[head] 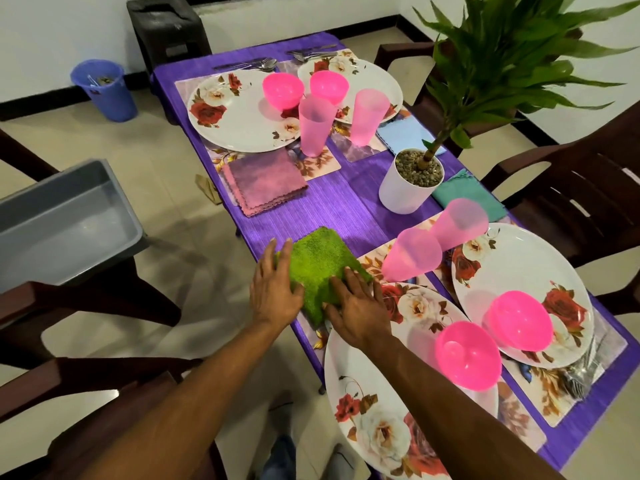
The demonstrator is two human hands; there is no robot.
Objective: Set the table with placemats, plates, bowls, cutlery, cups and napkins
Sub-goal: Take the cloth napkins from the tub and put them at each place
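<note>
Both hands flatten the last napkin at the near left setting.

The green napkin (318,268) lies folded on the purple table (346,206), just left of the nearest floral plate (398,386) and touching its rim side; this plate is the landmark here. The left hand (275,289) rests palm-down on the napkin's left edge and the right hand (358,311) on its near right corner, fingers spread and flat, pressing rather than gripping, the two hands close but apart. To finish well, I judge the napkin should be squared to the plate's placemat edge, as the pink napkin (265,183) farther from the plate sits by its own setting, then smoothed outward so the fold stays crisp. Beyond the plate's far rim stands a pink cup (412,256), close enough that a careless right wrist could tip it.
</note>
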